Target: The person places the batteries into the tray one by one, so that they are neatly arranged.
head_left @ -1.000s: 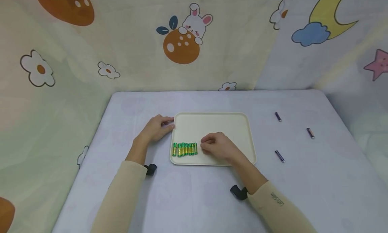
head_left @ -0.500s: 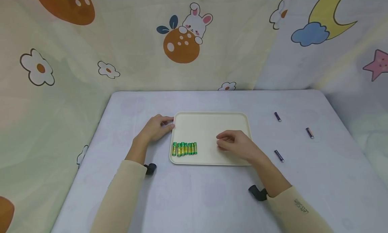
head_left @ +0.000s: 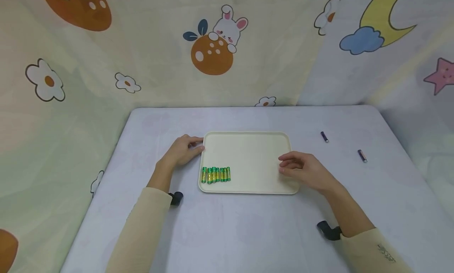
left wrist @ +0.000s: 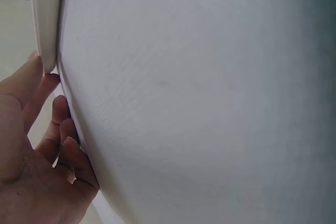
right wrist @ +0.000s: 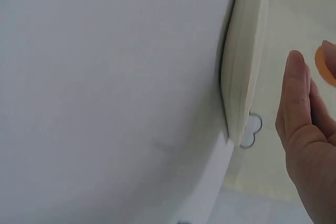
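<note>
My left hand (head_left: pixel 185 150) is at the left side of a cream tray (head_left: pixel 248 144). In the left wrist view its thumb and index finger pinch the end of the tray's rim (left wrist: pixel 47 24). A row of several green-and-gold batteries (head_left: pixel 217 174) lies side by side in the tray's front left corner. Over the tray's right edge hovers my right hand (head_left: pixel 301 168), fingers relaxed and nothing between them; in the right wrist view the hand (right wrist: pixel 307 124) is beside the tray's end (right wrist: pixel 244 66).
Two dark batteries lie apart on the table's right side, one farther back (head_left: pixel 324 137) and one farther right (head_left: pixel 362 156). A white cloth covers the table (head_left: pixel 227 233). A printed curtain (head_left: pixel 159 48) stands behind the table and along its sides.
My right hand has moved right, from beside the green battery row to the tray's right edge. Its forearm now hides the nearest dark battery. My left hand has stayed put.
</note>
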Available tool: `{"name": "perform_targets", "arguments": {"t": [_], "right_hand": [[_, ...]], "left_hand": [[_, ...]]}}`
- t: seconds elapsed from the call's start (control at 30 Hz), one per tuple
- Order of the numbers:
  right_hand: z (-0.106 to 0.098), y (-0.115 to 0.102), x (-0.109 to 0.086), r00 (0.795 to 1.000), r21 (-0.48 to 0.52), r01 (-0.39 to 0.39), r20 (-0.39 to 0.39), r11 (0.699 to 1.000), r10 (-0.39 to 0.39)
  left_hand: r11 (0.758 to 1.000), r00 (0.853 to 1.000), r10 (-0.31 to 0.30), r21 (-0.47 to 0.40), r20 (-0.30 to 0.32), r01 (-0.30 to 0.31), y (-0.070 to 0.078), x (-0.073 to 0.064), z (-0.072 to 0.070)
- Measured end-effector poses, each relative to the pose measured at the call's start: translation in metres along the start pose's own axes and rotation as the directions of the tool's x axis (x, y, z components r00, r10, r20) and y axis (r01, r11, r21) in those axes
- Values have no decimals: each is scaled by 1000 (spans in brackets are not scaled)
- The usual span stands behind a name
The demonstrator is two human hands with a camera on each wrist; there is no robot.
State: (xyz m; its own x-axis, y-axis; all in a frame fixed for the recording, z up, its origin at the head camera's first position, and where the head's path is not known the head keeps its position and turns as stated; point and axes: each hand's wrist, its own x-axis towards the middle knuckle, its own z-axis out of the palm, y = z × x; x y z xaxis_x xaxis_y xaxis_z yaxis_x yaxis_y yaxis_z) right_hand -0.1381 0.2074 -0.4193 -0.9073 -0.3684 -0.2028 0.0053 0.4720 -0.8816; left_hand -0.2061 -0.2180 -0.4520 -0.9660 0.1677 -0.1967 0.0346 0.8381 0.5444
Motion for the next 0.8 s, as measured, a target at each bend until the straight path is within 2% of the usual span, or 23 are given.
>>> {"name": "perform_targets", "arguments": {"t": [0.17,0.33,0.53,0.8], "right_hand": [[-20,6,-17,999,-34,-9,-40,999,7],[-34,18,-30,998,1,-4,-70,1000,4],[-53,36,-47,990,-28,-50,-136,998,46],[-72,52,-69,977,-70,-100,-196,993,84]], "left_hand": [[1000,1000,-6,-2,8,6,1,0,-1],[1000,1000,-5,9,11,5,3,-1,-2],[1000,1000,12,9,13,-12,3,-1,-1],[1000,1000,3,9,5,-3,3,0,1]]}}
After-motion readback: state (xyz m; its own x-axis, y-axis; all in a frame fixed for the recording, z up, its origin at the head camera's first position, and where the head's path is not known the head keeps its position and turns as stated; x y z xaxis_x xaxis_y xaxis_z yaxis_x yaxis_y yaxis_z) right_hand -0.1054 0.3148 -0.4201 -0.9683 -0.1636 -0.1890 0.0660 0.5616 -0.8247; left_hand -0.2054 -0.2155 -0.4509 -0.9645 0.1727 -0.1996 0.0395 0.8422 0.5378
